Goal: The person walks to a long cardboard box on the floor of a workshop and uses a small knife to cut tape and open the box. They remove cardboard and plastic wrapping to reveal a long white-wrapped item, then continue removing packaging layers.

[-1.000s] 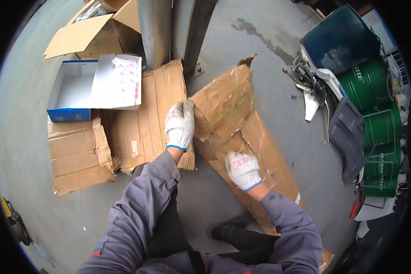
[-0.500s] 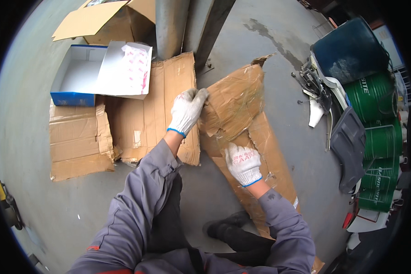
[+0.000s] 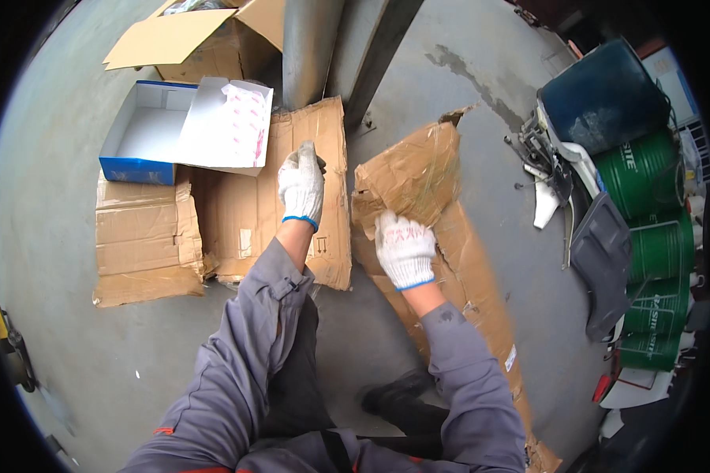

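Observation:
My left hand (image 3: 301,186), in a white knit glove with a blue cuff, is closed above a flattened brown cardboard sheet (image 3: 229,213). Its curled fingers hide whatever may be in them. To the right, my right hand (image 3: 406,251), in a matching glove, grips the edge of a long brown cardboard piece (image 3: 477,284). The far end of that piece is a crumpled, folded-over flap (image 3: 418,169) with clear tape on it; the near end runs down beside my legs.
On the flattened sheet rests an open blue-and-white box (image 3: 138,169). Behind it stands an open brown carton (image 3: 213,59) next to a metal post (image 3: 308,55). Green drums (image 3: 639,177), a dark blue barrel (image 3: 603,94) and a dark plastic panel (image 3: 599,268) line the right side.
My left hand has come off the folded flap and moved left, over the flattened sheet. My right hand has shifted slightly up and left, to the flap's near edge.

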Demonstrator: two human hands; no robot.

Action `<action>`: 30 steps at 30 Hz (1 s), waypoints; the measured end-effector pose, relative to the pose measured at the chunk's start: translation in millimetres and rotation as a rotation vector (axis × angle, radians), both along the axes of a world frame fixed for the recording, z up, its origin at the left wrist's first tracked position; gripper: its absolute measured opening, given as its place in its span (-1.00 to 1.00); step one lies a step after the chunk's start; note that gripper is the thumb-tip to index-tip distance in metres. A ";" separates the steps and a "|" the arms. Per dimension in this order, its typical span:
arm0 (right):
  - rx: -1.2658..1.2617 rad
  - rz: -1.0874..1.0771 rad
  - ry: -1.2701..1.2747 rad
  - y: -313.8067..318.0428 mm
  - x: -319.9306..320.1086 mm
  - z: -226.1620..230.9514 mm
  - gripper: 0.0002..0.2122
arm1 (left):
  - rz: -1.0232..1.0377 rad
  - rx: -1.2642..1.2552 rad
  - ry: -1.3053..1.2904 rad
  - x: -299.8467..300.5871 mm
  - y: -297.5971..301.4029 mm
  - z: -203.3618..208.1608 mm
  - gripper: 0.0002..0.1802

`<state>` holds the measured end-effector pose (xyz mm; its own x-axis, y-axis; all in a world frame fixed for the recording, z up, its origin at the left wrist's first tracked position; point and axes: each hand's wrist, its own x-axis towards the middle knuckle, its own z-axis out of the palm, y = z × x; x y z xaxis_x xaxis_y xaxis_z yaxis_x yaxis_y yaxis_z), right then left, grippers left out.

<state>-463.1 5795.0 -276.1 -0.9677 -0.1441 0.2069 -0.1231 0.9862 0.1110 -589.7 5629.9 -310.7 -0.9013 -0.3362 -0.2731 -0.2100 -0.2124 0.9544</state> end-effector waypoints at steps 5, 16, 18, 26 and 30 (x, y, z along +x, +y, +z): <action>0.069 0.002 -0.138 51.2 53.6 -31.7 -0.80 | -0.009 -0.012 -0.044 -9.7 -8.4 -11.3 -0.52; 0.016 0.079 -0.014 0.2 -15.8 2.6 -0.89 | -0.011 0.059 -0.051 -4.3 8.1 -13.8 -0.53; 0.053 0.092 -0.136 29.1 10.7 -25.5 -0.82 | -0.033 0.050 -0.070 2.1 5.4 -14.4 -0.54; -0.827 -0.556 -0.139 96.0 36.4 -31.9 -0.70 | -0.500 -0.029 -0.080 10.2 22.7 1.6 -0.66; -1.821 -0.974 -0.019 64.1 6.2 -21.9 -0.81 | -0.538 -0.043 0.013 10.5 35.7 -14.7 -0.69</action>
